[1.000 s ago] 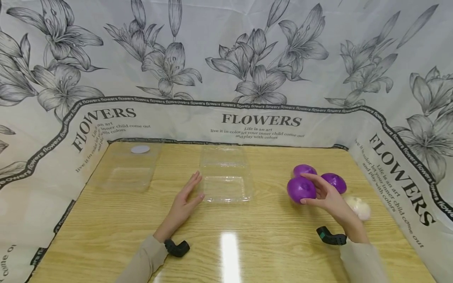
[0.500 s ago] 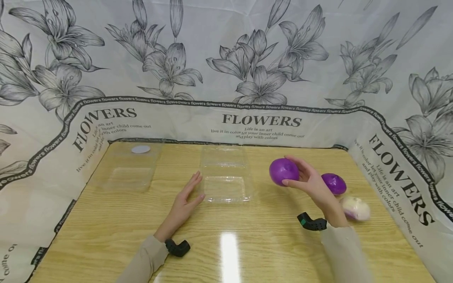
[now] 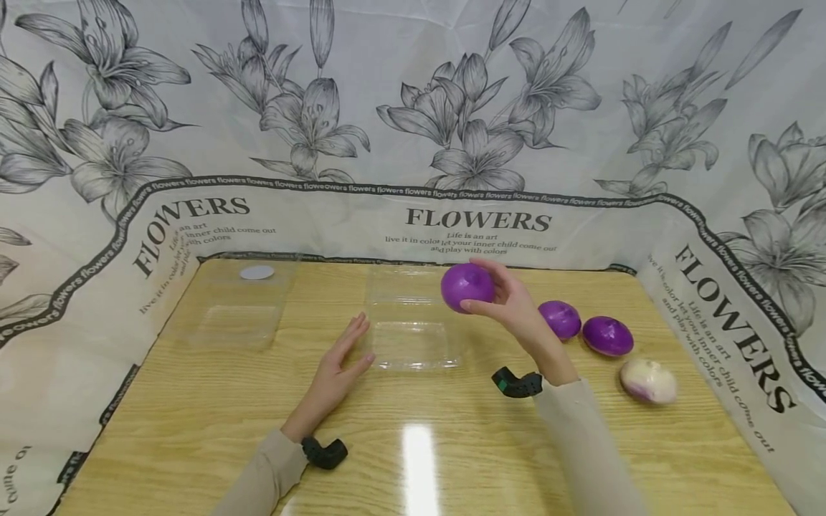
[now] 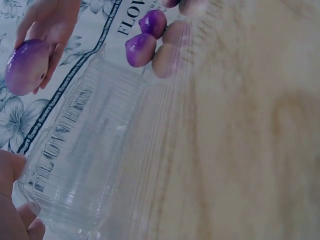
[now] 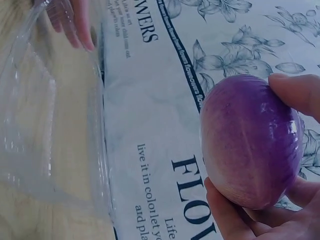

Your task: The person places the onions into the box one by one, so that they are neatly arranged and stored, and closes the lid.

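My right hand (image 3: 519, 315) holds a purple onion (image 3: 466, 288) between thumb and fingers, raised above the far right side of a clear plastic clamshell box (image 3: 413, 345). In the right wrist view the onion (image 5: 252, 142) has a shiny skin that fades to pale on one side. The box stands with its lid folded back. My left hand (image 3: 337, 369) lies at the box's left side, fingers extended. The left wrist view shows its fingertips (image 4: 30, 207) at the box's edge.
Two purple onions (image 3: 560, 319) (image 3: 608, 336) and a whitish one with purple (image 3: 649, 382) lie on the right of the wooden table (image 3: 361, 444). Another clear plastic container (image 3: 239, 322), bearing a white oval label (image 3: 257, 272), stands at the far left. Flower-printed cloth (image 3: 477, 229) walls the back and sides.
My right hand has carried the purple onion leftward and away from me, from beside the other onions to above the box. My left hand stays in place.
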